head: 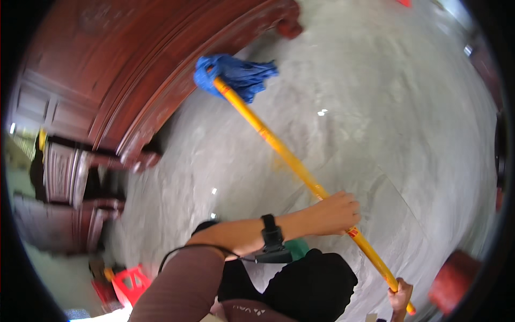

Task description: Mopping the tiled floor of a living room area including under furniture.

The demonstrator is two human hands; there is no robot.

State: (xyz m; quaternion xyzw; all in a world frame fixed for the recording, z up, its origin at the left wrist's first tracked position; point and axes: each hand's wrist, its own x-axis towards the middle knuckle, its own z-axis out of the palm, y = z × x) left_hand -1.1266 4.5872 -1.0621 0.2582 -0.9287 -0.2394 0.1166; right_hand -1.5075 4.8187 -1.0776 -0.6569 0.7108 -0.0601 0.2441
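A mop with a yellow handle (281, 149) slants across the view from upper left to lower right. Its blue fabric head (237, 74) lies on the grey floor along the lower edge of a dark red wooden cabinet (132, 76). My left hand (338, 213), with a black strapped device on the wrist, is closed around the lower middle of the handle. Near the handle's end, at the lower right, my right hand (400, 296) grips it too.
Carved wooden furniture (64, 173) stands at the left. A red plastic stool (130, 283) is at the lower left, and a blurred red object (454, 281) at the lower right. The floor (362, 100) is glossy, with a thin seam at the right.
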